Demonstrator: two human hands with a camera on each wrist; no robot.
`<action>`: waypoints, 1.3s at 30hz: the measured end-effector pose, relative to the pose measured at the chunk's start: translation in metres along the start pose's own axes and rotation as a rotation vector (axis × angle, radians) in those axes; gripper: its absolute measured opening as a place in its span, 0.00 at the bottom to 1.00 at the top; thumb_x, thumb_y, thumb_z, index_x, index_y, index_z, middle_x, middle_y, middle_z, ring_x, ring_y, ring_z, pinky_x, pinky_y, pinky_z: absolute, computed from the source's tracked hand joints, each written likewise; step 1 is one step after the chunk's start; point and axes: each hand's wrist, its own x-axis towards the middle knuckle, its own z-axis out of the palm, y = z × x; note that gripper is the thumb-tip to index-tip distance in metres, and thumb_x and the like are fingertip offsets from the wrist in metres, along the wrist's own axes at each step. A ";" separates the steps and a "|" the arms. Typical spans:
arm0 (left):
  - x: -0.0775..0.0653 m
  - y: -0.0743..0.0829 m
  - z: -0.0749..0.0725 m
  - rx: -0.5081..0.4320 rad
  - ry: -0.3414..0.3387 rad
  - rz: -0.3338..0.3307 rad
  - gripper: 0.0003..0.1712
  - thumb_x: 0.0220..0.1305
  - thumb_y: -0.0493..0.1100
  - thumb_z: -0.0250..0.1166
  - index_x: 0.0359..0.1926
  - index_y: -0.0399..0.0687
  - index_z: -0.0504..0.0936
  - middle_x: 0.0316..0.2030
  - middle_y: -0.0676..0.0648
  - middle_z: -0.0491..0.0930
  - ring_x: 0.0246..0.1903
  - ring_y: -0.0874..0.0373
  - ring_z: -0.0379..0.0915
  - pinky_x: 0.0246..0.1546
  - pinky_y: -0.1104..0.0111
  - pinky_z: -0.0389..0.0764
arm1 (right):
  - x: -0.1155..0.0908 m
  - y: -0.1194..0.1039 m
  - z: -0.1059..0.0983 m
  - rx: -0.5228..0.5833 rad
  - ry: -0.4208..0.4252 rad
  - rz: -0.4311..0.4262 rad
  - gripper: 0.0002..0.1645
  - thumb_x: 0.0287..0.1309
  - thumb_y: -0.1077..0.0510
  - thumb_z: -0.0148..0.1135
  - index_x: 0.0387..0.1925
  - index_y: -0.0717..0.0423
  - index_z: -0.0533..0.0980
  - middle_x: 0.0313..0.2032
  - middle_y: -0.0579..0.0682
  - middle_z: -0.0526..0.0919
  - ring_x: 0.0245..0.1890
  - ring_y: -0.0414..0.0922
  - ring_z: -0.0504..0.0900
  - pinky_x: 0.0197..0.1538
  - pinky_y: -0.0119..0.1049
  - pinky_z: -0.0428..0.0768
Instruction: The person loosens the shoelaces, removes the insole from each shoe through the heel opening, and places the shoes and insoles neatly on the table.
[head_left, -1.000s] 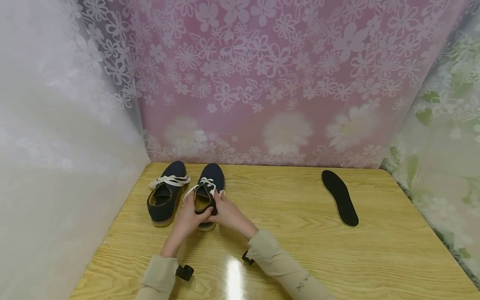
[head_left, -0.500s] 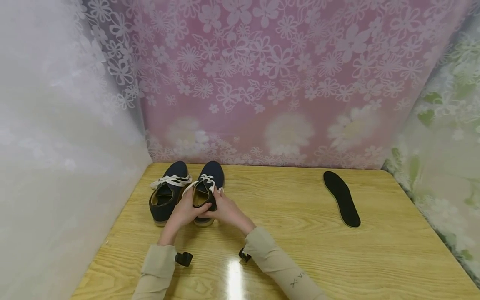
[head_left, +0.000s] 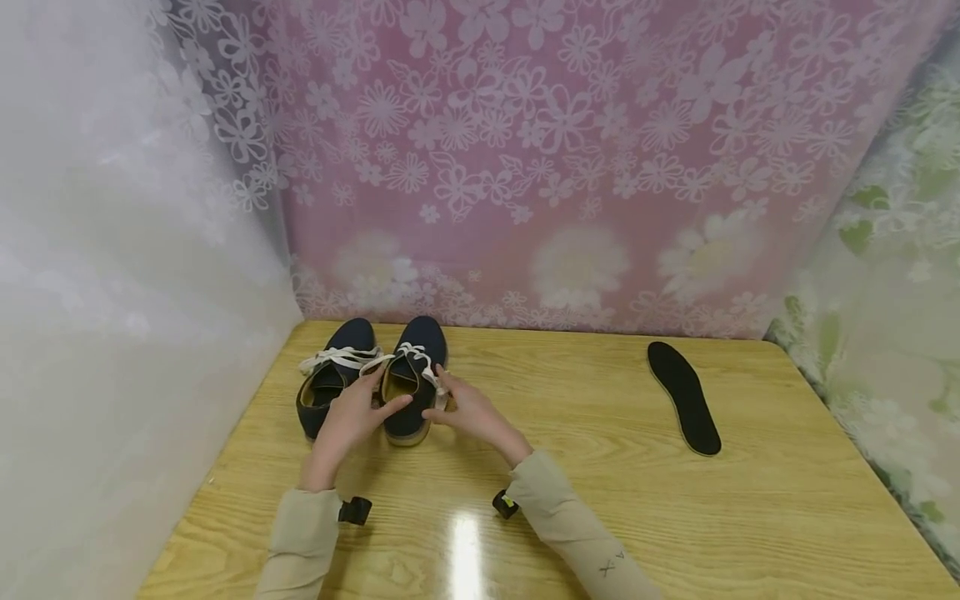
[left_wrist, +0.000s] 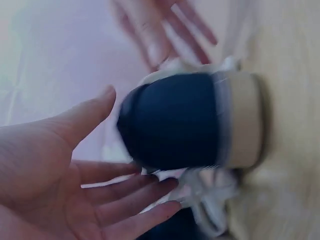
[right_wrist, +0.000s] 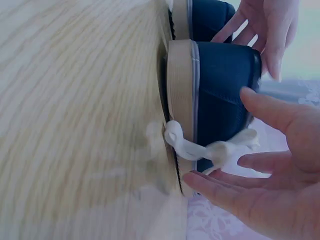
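Two navy canvas shoes with white laces stand side by side at the table's back left, toes toward the curtain. My left hand (head_left: 351, 417) is between them with fingers spread, its thumb near the heel of the right-hand shoe (head_left: 422, 337). On that shoe's other side is my right hand (head_left: 472, 412), its fingers loosely extended by the lace loop. In the left wrist view the heel (left_wrist: 175, 120) stands between both hands, thumb apart from it. The right wrist view has the fingertips close to the lace (right_wrist: 200, 150); contact is unclear. The left-hand shoe (head_left: 352, 337) is partly behind my left hand.
A black insole (head_left: 684, 398) lies on the right side of the wooden table (head_left: 570, 417). A pink floral curtain (head_left: 480, 208) hangs along the back edge, and a pale sheet (head_left: 150, 292) borders the left side.
Both hands have let go of the right-hand shoe's heel and opened, with thumbs drawn apart. The shoe has shifted slightly away, toward the curtain. The insole lies as before.
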 end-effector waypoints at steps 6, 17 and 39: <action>-0.007 -0.006 -0.022 -0.035 0.226 0.074 0.25 0.73 0.50 0.63 0.65 0.42 0.79 0.57 0.37 0.82 0.50 0.41 0.82 0.50 0.45 0.81 | -0.009 -0.002 -0.011 -0.039 0.157 -0.063 0.36 0.70 0.52 0.64 0.74 0.54 0.67 0.69 0.59 0.71 0.62 0.60 0.76 0.58 0.58 0.78; 0.001 -0.066 -0.031 0.038 0.259 -0.090 0.31 0.81 0.43 0.49 0.73 0.25 0.59 0.68 0.21 0.61 0.67 0.25 0.58 0.67 0.37 0.62 | -0.021 -0.004 -0.017 -0.017 0.312 -0.232 0.21 0.69 0.59 0.64 0.62 0.57 0.79 0.61 0.58 0.79 0.54 0.59 0.81 0.54 0.55 0.82; -0.036 -0.041 -0.006 0.101 0.233 -0.231 0.30 0.75 0.38 0.43 0.71 0.23 0.60 0.62 0.18 0.65 0.49 0.23 0.73 0.44 0.36 0.77 | -0.027 -0.049 0.030 -0.448 0.287 -0.673 0.19 0.70 0.58 0.64 0.61 0.53 0.79 0.61 0.51 0.80 0.61 0.47 0.78 0.67 0.40 0.74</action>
